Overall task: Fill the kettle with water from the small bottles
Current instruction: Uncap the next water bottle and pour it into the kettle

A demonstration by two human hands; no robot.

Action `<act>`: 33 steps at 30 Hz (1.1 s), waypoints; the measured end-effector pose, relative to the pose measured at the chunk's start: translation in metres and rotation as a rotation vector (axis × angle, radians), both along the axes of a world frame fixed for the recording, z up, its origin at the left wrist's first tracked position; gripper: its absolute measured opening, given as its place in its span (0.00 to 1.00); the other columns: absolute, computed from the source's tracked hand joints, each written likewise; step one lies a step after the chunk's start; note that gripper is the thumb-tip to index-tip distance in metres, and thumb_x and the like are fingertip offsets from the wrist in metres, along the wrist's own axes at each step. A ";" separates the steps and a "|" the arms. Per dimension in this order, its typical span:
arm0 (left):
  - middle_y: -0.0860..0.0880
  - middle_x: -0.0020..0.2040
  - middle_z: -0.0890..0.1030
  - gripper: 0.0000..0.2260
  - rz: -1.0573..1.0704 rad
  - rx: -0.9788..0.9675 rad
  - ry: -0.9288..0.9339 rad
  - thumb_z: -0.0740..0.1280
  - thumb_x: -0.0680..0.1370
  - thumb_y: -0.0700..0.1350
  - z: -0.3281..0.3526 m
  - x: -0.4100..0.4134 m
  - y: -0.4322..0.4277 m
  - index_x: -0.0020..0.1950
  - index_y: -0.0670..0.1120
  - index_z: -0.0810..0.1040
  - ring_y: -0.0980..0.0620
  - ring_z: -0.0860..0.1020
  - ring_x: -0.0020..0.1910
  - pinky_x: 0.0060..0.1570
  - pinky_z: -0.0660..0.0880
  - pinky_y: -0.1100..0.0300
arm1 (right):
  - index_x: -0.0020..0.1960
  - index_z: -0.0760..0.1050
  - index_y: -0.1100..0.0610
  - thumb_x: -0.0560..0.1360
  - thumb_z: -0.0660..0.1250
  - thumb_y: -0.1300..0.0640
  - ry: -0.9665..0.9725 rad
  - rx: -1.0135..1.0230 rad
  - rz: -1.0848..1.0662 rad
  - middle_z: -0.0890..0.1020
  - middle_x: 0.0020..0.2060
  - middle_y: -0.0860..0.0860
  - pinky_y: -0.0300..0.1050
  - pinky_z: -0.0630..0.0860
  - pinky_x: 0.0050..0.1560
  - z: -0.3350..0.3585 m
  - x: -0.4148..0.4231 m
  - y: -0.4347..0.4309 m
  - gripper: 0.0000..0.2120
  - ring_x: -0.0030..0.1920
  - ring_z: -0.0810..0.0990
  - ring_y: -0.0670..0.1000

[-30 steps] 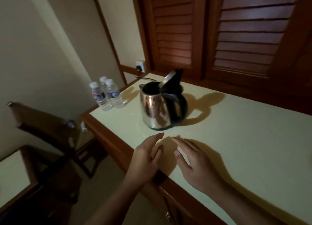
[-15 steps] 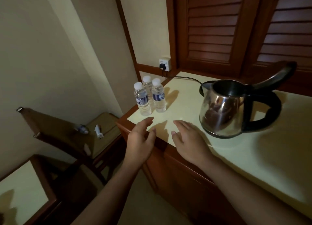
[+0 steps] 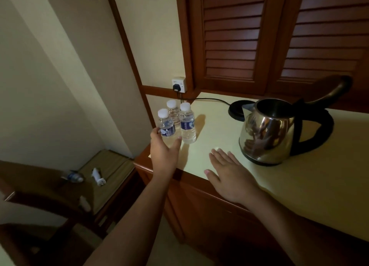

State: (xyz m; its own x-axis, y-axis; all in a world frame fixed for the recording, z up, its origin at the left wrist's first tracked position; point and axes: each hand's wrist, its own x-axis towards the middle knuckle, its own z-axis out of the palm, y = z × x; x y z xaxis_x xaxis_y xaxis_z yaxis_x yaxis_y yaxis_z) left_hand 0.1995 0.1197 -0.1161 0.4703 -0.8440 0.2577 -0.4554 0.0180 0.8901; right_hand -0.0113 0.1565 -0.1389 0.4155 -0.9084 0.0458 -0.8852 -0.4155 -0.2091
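Three small capped water bottles stand at the left corner of the cream counter [image 3: 219,137]: a near-left bottle [image 3: 166,125], a right bottle [image 3: 186,123] and a rear bottle [image 3: 173,110] partly hidden behind them. My left hand [image 3: 162,151] is open, thumb and fingers spread around the base of the near-left bottle, not closed on it. A shiny steel kettle [image 3: 267,135] with a black handle stands to the right, its lid [image 3: 329,90] flipped up. My right hand [image 3: 229,175] lies flat and open on the counter, just left of the kettle.
The kettle's black base [image 3: 236,110] sits behind it, its cord running to a wall socket [image 3: 179,85]. Louvred wooden doors [image 3: 279,36] rise behind the counter. Left and lower stands a wooden chair [image 3: 103,175] with a crushed bottle [image 3: 73,176] on its seat.
My left hand has reached forward from the counter's edge to the near-left bottle. My right hand stays flat near the kettle. The view has shifted slightly.
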 end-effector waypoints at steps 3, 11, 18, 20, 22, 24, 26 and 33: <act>0.50 0.71 0.78 0.32 0.037 0.020 -0.001 0.77 0.77 0.50 -0.004 -0.002 -0.010 0.76 0.48 0.66 0.49 0.77 0.68 0.67 0.76 0.49 | 0.82 0.47 0.54 0.84 0.42 0.39 0.004 -0.004 -0.010 0.48 0.82 0.49 0.48 0.39 0.80 0.000 0.001 0.001 0.32 0.80 0.41 0.46; 0.46 0.59 0.79 0.21 0.068 0.008 -0.058 0.76 0.77 0.49 0.001 0.001 -0.008 0.66 0.44 0.74 0.46 0.79 0.58 0.52 0.72 0.55 | 0.82 0.49 0.54 0.84 0.45 0.39 -0.064 -0.017 -0.002 0.51 0.82 0.49 0.48 0.41 0.80 -0.003 -0.001 0.001 0.31 0.81 0.44 0.45; 0.53 0.62 0.79 0.25 -0.206 -0.097 -0.096 0.77 0.77 0.51 0.006 -0.025 0.053 0.71 0.49 0.73 0.60 0.78 0.58 0.50 0.73 0.72 | 0.77 0.65 0.51 0.84 0.57 0.45 -0.635 -0.127 -0.110 0.71 0.74 0.46 0.46 0.64 0.75 0.030 -0.009 0.016 0.23 0.74 0.65 0.41; 0.55 0.63 0.78 0.26 -0.323 -0.101 -0.125 0.77 0.77 0.51 0.008 -0.039 0.066 0.72 0.50 0.72 0.59 0.77 0.61 0.53 0.74 0.70 | 0.74 0.70 0.49 0.83 0.58 0.47 -0.811 -0.200 -0.135 0.76 0.68 0.45 0.41 0.71 0.68 0.056 -0.014 0.023 0.21 0.69 0.71 0.39; 0.58 0.63 0.77 0.26 -0.424 -0.090 -0.132 0.78 0.76 0.50 0.012 -0.054 0.074 0.72 0.53 0.72 0.60 0.77 0.62 0.54 0.75 0.70 | 0.71 0.72 0.48 0.82 0.59 0.46 -0.862 -0.254 -0.134 0.79 0.62 0.43 0.36 0.74 0.60 0.086 -0.023 0.031 0.19 0.62 0.76 0.38; 0.58 0.62 0.78 0.26 -0.518 -0.082 -0.145 0.79 0.75 0.50 0.016 -0.068 0.079 0.70 0.54 0.73 0.60 0.77 0.62 0.54 0.76 0.68 | 0.69 0.75 0.47 0.80 0.61 0.42 -0.783 -0.277 -0.111 0.79 0.54 0.41 0.33 0.74 0.53 0.110 -0.033 0.037 0.19 0.55 0.77 0.38; 0.59 0.60 0.79 0.26 -0.603 -0.086 -0.157 0.79 0.74 0.50 0.022 -0.081 0.084 0.69 0.54 0.74 0.60 0.78 0.61 0.53 0.75 0.69 | 0.63 0.79 0.48 0.77 0.65 0.38 -0.666 -0.317 -0.099 0.78 0.50 0.40 0.29 0.70 0.49 0.123 -0.045 0.043 0.20 0.50 0.76 0.38; 0.57 0.59 0.83 0.26 -0.813 -0.066 -0.134 0.81 0.72 0.45 0.039 -0.108 0.087 0.69 0.52 0.78 0.59 0.81 0.58 0.49 0.74 0.73 | 0.42 0.80 0.53 0.72 0.74 0.41 -0.563 -0.305 -0.226 0.77 0.33 0.43 0.31 0.66 0.36 0.146 -0.083 0.058 0.16 0.36 0.76 0.46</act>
State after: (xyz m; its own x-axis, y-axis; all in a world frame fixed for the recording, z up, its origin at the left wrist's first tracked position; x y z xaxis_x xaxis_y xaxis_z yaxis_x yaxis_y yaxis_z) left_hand 0.0911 0.2062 -0.0769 -0.3191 -0.8888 0.3289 -0.3801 0.4379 0.8148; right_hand -0.0941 0.2142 0.0069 0.0552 -0.8823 0.4675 -0.7477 -0.3468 -0.5662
